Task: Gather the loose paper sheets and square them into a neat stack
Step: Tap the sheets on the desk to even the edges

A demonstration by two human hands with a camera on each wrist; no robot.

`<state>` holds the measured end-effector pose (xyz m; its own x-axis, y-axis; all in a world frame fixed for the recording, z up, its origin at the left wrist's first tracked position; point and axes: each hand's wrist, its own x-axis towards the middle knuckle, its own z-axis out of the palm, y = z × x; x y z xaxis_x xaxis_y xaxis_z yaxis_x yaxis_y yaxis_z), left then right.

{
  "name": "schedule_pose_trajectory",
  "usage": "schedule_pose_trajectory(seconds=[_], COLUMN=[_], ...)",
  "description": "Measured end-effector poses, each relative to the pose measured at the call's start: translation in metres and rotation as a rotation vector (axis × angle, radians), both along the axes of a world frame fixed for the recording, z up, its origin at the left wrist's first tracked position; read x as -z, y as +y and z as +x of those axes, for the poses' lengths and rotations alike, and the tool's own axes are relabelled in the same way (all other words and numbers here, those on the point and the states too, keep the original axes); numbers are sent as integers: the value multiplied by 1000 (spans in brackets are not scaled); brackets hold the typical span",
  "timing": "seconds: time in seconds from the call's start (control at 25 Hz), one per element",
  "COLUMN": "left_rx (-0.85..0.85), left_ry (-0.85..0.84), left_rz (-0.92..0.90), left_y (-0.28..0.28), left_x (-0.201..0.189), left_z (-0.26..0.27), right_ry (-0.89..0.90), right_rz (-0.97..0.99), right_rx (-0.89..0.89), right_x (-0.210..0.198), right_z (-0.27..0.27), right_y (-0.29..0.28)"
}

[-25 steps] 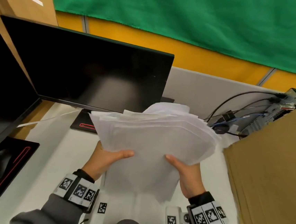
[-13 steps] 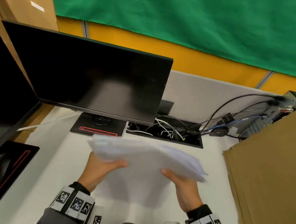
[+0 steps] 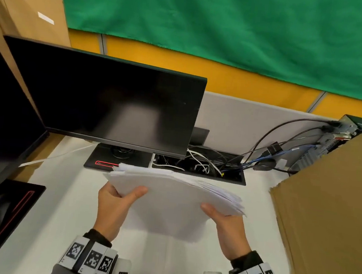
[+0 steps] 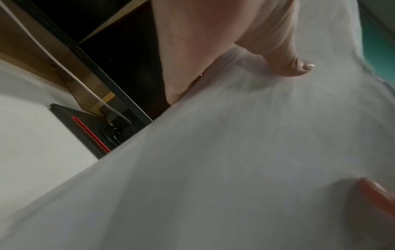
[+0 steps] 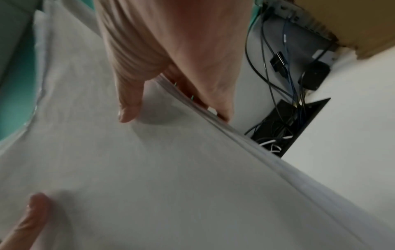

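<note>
Head view shows both sets of fingers hidden beneath a sheaf of loose white paper sheets [image 3: 176, 199], with only the thumbs on top: the left hand [image 3: 113, 207] pinches the near-left edge and the right hand [image 3: 228, 227] pinches the near-right edge, each closed round the paper. Gripping at opposite sides likely keeps the bundle under control so its edges can be tapped level against the white counter [image 3: 67, 209]. Sheets are held in the air above the counter, tilted with the far edge raised, just in front of the black monitor's flat stand [image 3: 107, 158]. They are not yet square: the far and right edges fan out in uneven layers, and the wrist views show staggered sheet edges.
</note>
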<state>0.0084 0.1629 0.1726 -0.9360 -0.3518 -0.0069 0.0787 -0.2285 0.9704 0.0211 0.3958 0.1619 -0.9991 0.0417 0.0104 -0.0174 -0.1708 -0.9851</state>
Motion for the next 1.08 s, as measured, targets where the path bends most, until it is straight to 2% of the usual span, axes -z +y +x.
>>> schedule_pose_trajectory(seconds=[0.28,0.4,0.64,0.76,0.96,1.08], left_rx=[-75,-137,-218,-176,-163,-196], left_ry=[224,201,158,195,220,218], left_rz=[115,114,158,151,127,116], left_y=[22,29,26,29,31,30], left_x=[-29,-40,-42,-45,-45,-46], left_z=[3,0,-7,-4,-2,-4], right_ry=[114,122,179,196,60,58], right_rz=[-98,-142,-97,-138,-220,-245], right_rx=[203,305,301,289,445,535], right_x=[-16,-18,-25,-37,-42,-43], right_z=[-1,0,0,3,-6,-7], right_y=[-20,-27,-33,-43,-48,-49])
